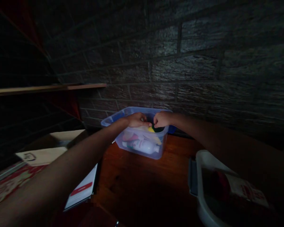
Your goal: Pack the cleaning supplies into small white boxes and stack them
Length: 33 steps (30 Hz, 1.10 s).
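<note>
A clear blue plastic bin [113,119] stands on a wooden table [137,179] against a dark brick wall. Both my arms reach out over it. My left hand [138,119] is closed above the bin's middle, and my right hand [162,119] is closed just beside it, knuckles nearly touching. Between and under the fingers shows a yellow and green thing [154,129], likely a sponge, which both hands seem to grip. Inside the bin lie a white bottle [143,146] on its side and some pale wrappers.
A white tub [203,164] with a red and white packet stands at the right front. A white sheet with a red mark [81,189] and a cardboard box [44,154] lie to the left. A wooden shelf [47,89] runs along the left wall.
</note>
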Each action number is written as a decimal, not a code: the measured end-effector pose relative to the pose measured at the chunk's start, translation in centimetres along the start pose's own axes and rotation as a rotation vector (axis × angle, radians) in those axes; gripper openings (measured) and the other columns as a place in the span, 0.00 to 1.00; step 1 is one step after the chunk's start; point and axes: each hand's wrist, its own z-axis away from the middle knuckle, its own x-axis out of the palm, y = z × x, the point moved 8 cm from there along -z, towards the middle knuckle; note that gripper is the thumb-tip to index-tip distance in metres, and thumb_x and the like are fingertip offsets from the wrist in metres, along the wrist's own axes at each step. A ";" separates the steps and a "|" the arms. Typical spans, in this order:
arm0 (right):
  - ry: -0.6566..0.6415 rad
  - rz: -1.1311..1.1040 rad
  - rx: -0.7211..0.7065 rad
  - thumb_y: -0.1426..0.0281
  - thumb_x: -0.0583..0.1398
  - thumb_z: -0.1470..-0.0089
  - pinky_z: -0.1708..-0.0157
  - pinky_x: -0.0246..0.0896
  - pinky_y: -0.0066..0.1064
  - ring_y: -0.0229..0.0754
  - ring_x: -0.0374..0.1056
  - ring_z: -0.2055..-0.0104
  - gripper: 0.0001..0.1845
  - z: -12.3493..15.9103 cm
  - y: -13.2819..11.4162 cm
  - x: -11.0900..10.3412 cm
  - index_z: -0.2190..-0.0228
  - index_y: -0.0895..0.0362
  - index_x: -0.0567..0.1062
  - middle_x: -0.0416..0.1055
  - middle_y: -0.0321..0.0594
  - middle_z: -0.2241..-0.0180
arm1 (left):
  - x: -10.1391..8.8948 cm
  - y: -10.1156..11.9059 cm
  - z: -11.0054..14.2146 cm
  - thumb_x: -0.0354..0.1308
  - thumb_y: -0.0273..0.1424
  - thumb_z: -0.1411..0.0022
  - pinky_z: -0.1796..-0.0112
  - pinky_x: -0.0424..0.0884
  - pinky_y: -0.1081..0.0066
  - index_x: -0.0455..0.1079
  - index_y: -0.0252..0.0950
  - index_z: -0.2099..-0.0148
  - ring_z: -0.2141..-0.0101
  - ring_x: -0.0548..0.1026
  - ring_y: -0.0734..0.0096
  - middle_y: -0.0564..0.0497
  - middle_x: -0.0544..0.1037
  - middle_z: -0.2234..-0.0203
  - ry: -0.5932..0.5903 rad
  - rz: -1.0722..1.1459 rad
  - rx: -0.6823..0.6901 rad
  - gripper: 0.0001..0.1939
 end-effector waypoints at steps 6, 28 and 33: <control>-0.012 0.004 -0.049 0.63 0.62 0.35 0.49 0.70 0.47 0.48 0.72 0.48 0.16 -0.5 -0.1 0.6 0.48 0.57 0.75 0.73 0.46 0.46 | -1.2 -0.2 -0.3 0.58 0.31 0.41 0.47 0.68 0.70 0.75 0.41 0.48 0.49 0.76 0.64 0.53 0.80 0.51 0.138 -0.040 0.041 0.17; -0.254 0.025 -0.116 0.66 0.64 0.36 0.54 0.73 0.43 0.46 0.73 0.53 0.15 -2.6 -2.0 3.2 0.50 0.58 0.75 0.74 0.45 0.50 | 0.5 -1.5 0.1 0.63 0.38 0.36 0.47 0.70 0.52 0.76 0.35 0.47 0.43 0.72 0.47 0.40 0.77 0.48 -0.120 -0.219 -0.252 0.18; -0.132 0.025 -0.072 0.64 0.63 0.36 0.56 0.73 0.42 0.45 0.75 0.56 0.13 -2.2 -1.4 1.8 0.54 0.59 0.76 0.76 0.42 0.54 | 0.0 -2.2 -0.4 0.61 0.38 0.31 0.47 0.72 0.49 0.71 0.35 0.43 0.46 0.74 0.55 0.42 0.73 0.44 -0.007 -0.186 -0.283 0.19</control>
